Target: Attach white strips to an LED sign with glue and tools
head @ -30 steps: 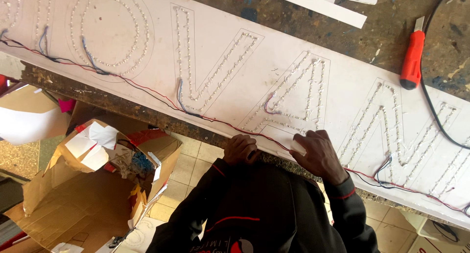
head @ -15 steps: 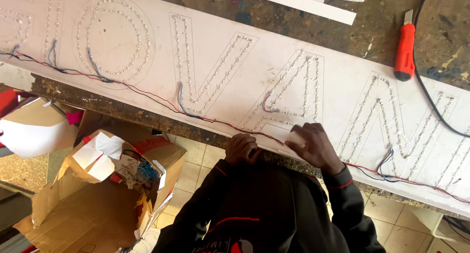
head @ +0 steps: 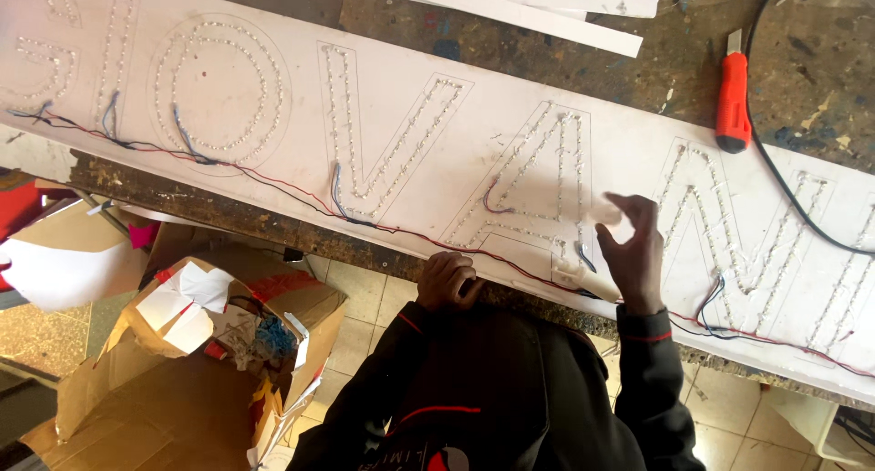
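Note:
A long white sign board (head: pixel 428 79) lies across the stained workbench, with big letter outlines filled by rows of small lights. Red, blue and black wires (head: pixel 301 196) run along its near edge. My left hand (head: pixel 447 279) is curled in a fist on that near edge, on the wires. My right hand (head: pixel 633 252) is raised over one letter outline, fingers half spread, pinching a small pale piece (head: pixel 605 215) at the fingertips. My dark sleeves and jacket fill the bottom of the view.
An orange utility knife (head: pixel 732 102) lies on the bench beyond the board, beside a black cable (head: pixel 793 197). White strips (head: pixel 510 1) lie at the far edge. An open cardboard box (head: pixel 228 343) with scraps stands on the tiled floor at the lower left.
My right hand has lifted from the board's near edge and moved up over the letter outline, now with a pale piece at its fingertips. My left hand stays at the edge.

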